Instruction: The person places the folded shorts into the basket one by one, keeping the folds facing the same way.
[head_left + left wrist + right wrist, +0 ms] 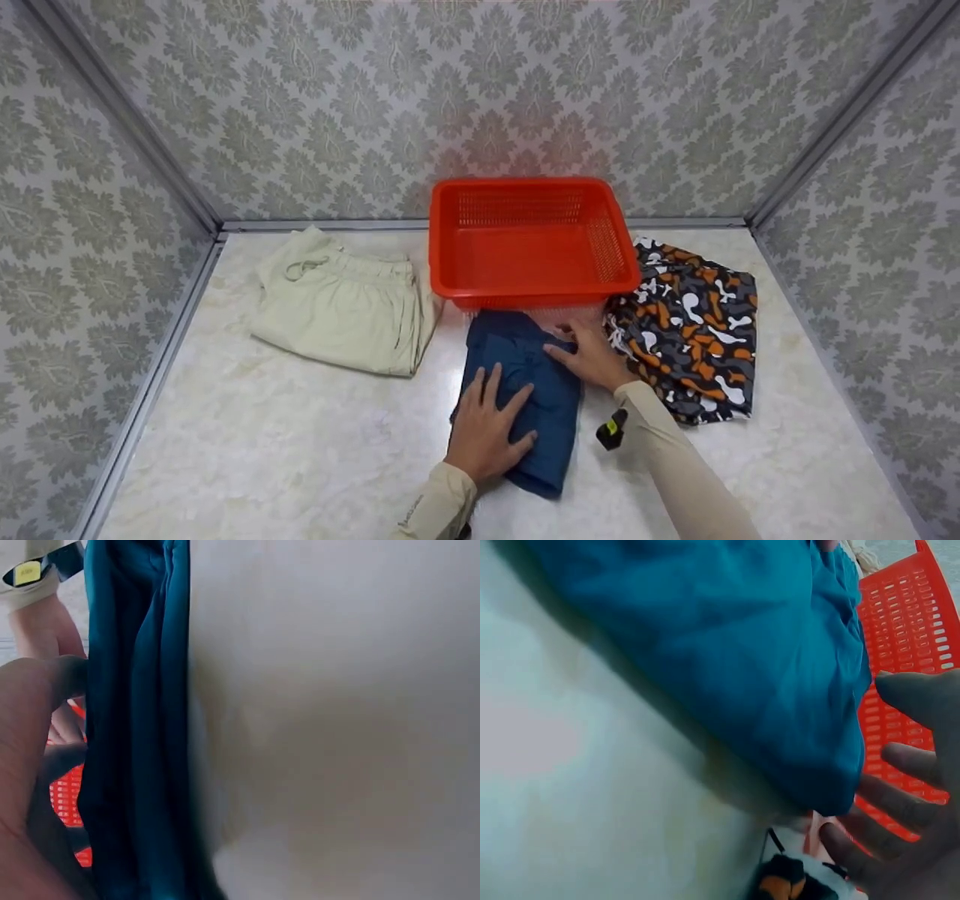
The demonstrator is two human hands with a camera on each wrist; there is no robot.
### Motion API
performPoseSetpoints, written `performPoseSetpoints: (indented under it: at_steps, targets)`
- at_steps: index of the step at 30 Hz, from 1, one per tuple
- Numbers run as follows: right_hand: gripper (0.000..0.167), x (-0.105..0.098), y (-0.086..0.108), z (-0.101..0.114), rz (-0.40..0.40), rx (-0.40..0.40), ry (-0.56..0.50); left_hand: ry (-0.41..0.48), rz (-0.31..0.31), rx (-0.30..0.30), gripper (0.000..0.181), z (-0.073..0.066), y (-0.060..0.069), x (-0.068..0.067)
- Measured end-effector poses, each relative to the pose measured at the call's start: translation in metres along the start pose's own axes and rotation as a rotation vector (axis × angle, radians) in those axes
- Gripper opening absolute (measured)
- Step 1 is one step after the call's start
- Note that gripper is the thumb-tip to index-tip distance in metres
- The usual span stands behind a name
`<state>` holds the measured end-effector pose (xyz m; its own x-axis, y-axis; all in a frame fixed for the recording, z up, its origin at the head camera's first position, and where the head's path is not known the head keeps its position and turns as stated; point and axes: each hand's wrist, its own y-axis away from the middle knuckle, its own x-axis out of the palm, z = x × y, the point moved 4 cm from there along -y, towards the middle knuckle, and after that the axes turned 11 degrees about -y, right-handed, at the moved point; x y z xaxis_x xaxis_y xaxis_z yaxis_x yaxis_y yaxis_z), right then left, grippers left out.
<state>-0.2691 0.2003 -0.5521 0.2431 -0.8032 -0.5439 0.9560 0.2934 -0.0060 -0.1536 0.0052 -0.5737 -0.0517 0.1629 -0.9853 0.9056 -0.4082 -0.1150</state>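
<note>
Folded dark blue shorts (553, 420) lie on the table in the middle of the head view, their top end close to the red basket. My left hand (486, 429) rests on the left part of the cloth with its fingers spread. At the upper right edge of the shorts is my right hand (594, 358), its fingers loosely extended; the right wrist view shows them beside the blue cloth (727, 667), pinching nothing. In the left wrist view the layered side edge of the shorts (142, 727) fills the space by the left fingers.
Behind the shorts stands a red plastic basket (525, 294) with perforated sides. Folded pale beige pants (345, 315) lie to the left. Patterned orange, black and white shorts (697, 337) lie on the right, close to the basket and the right forearm. Wallpapered panels (375, 112) border the table.
</note>
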Motion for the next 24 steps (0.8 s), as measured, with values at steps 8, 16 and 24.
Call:
performPoseSetpoints:
  at_steps: [8,16,24]
  targets:
    - [0.053,0.008,-0.002,0.002,-0.013,0.0,0.113,-0.058,0.025,0.023,0.071,-0.002,-0.002,0.003]
    - [0.063,0.009,-0.005,0.004,-0.021,0.084,0.106,-0.072,0.042,0.056,0.07,-0.001,-0.008,0.002]
    - [0.065,0.008,-0.006,0.005,-0.031,0.079,0.132,-0.075,0.051,0.097,0.07,0.001,-0.016,-0.005]
